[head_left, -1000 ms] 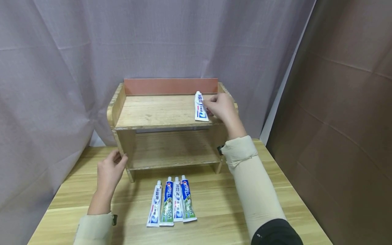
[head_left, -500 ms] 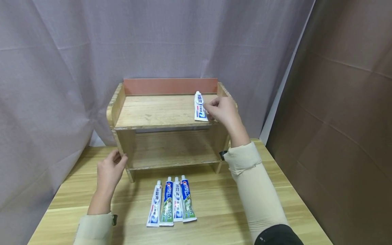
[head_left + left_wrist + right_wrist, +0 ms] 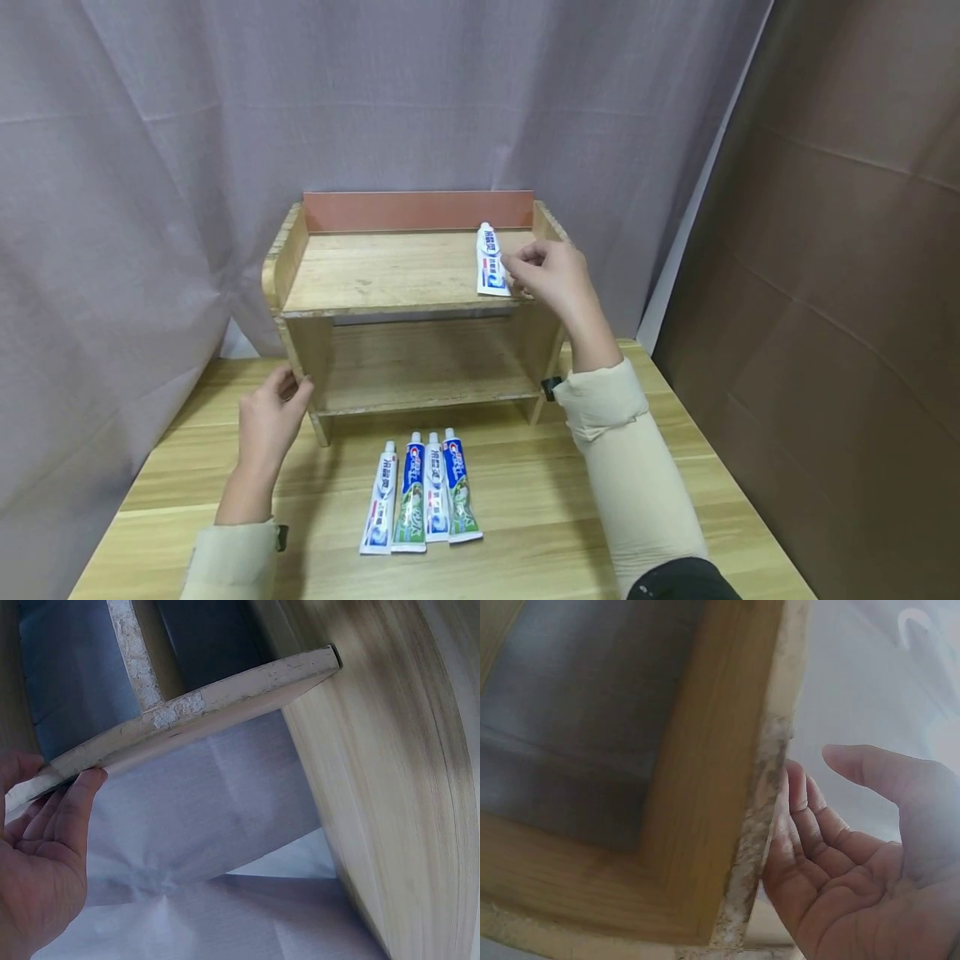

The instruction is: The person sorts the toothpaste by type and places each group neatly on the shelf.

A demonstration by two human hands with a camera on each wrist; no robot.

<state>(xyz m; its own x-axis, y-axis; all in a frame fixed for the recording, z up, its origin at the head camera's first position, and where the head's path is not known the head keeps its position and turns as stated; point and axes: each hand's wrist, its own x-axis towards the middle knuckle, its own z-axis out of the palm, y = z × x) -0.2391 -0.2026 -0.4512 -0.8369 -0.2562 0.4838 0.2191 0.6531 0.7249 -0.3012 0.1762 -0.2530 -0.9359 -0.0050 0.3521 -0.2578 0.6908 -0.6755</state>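
On the right part of the wooden shelf's top board lies a white and blue toothpaste tube, its cap toward the back. My right hand is just right of that tube, fingertips close to its edge. In the right wrist view, the thumb stands apart from the loosely bent fingers, with nothing between them. My left hand grips the front edge of the shelf's left side panel, thumb on one face and fingers on the other. Several more toothpaste tubes lie side by side before the shelf.
The shelf stands on a wood-grain table, with a lower board under the top one. A reddish-brown strip runs along its back. Grey curtain hangs behind, and a brown one on the right.
My right hand has let go of the toothpaste tube and drawn slightly right and toward me. The tube stays in place on the top board. My left hand has not moved.
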